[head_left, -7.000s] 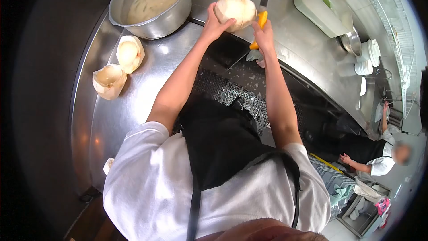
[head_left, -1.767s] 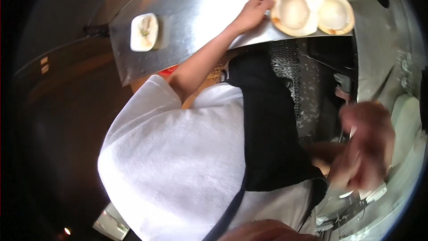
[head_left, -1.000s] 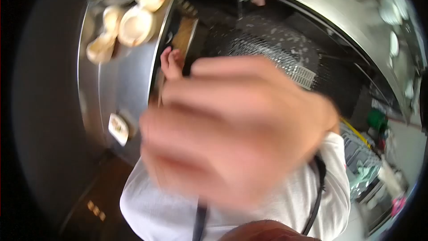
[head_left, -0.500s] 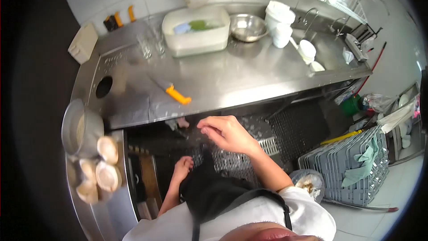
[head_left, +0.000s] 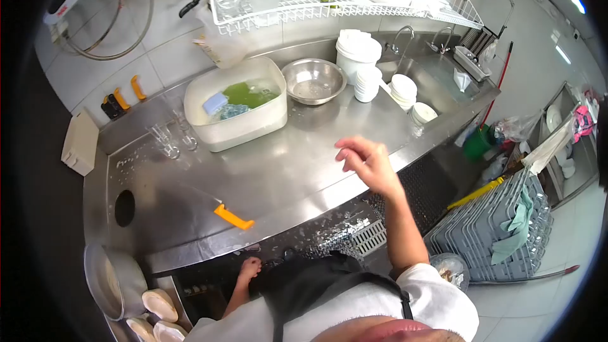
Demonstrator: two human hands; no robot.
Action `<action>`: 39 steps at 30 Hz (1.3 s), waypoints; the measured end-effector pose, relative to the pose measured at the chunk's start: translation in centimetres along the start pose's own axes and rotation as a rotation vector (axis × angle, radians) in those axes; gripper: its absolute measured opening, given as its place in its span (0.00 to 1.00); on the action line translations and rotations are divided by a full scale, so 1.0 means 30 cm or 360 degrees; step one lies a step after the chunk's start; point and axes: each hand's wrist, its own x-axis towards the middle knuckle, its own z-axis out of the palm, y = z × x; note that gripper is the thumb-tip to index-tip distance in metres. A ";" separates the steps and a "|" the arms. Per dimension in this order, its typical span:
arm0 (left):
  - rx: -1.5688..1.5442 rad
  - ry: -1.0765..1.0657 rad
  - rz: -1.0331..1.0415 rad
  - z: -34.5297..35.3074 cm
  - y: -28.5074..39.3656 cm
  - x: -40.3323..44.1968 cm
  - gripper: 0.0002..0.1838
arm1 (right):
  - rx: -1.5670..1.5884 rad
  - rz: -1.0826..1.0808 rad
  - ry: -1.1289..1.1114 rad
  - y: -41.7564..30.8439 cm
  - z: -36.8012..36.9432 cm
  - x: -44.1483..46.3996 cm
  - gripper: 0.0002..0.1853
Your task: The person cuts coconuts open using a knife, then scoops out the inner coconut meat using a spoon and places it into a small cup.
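My right hand (head_left: 370,164) is raised over the front part of the steel counter (head_left: 316,152), fingers loosely bent and apart, with nothing in it. Low beside the black apron, my left hand (head_left: 251,268) hangs below the counter edge; its fingers are loosely curled and no object shows in them. On the counter lies a knife (head_left: 233,216) with an orange handle, apart from both hands. Behind it stands a white plastic tub (head_left: 244,128) holding greenish water, a blue sponge (head_left: 215,102) and a bluish scrubbing cloth (head_left: 233,111).
A steel bowl (head_left: 313,82), white bucket (head_left: 358,50) and stacked white bowls (head_left: 366,85) line the back, near the sink (head_left: 437,82). Glasses (head_left: 166,142) stand left. A pot (head_left: 114,282) is at lower left, crates (head_left: 487,234) at right. A wire rack (head_left: 354,6) hangs above.
My right hand has moved from in front of the counter up over its surface, to the right. My view has tilted upward, showing more wall and rack. The knife stays on the counter.
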 end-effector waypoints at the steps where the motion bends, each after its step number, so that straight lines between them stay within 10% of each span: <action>1: 0.0096 -0.0031 -0.0098 -0.017 -0.076 0.039 0.09 | -0.0030 0.0007 0.0041 0.036 -0.049 0.032 0.10; 11: 0.0452 0.0001 -0.0050 0.210 -0.305 -0.116 0.08 | -0.0419 -0.0325 0.0786 0.348 -0.820 0.698 0.11; 17: 0.0867 0.0371 0.0370 0.488 -0.080 -0.061 0.08 | -0.1356 -0.0200 0.1202 0.576 -1.377 1.302 0.35; 22: 0.1379 0.0709 0.0755 0.712 -0.046 -0.087 0.09 | -0.2248 0.0200 0.0387 0.911 -1.736 1.770 0.48; 25: 0.1636 0.0555 0.0253 0.826 -0.046 -0.144 0.08 | -0.2617 0.0308 0.0418 0.841 -1.706 1.799 0.48; 28: 0.0938 0.0912 0.0293 0.910 -0.096 -0.211 0.09 | -0.2395 0.0383 0.0231 0.815 -1.720 1.822 0.46; 39: 0.0817 0.0834 0.0039 0.963 -0.018 -0.149 0.09 | -0.2039 0.0442 0.0564 0.751 -1.571 1.819 0.41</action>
